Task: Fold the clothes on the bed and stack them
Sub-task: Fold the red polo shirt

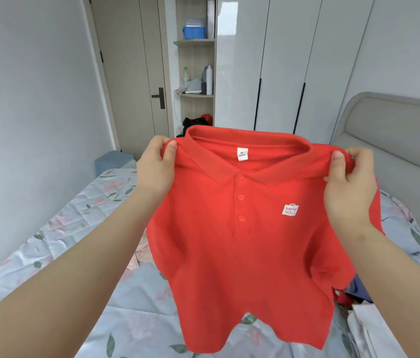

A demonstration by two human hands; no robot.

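Red cotton fills the middle of the view: a polo shirt held up in the air over the bed, front facing the camera and collar uppermost. The left grip pinches one shoulder seam, thumb on the near side and fingers curled behind the cloth. The right grip pinches the other shoulder the same way, so both are closed on the shirt and it hangs stretched between them. Three red buttons run down the placket, a white size label sits inside the neck, and a white logo patch is on the chest. The hem hangs unevenly above the floral bedsheet — whether it touches is unclear. At the lower right more clothes lie on the bed, with a white garment just beside them. Behind stand a grey headboard, a glossy wardrobe and an open shelf with a blue basket.
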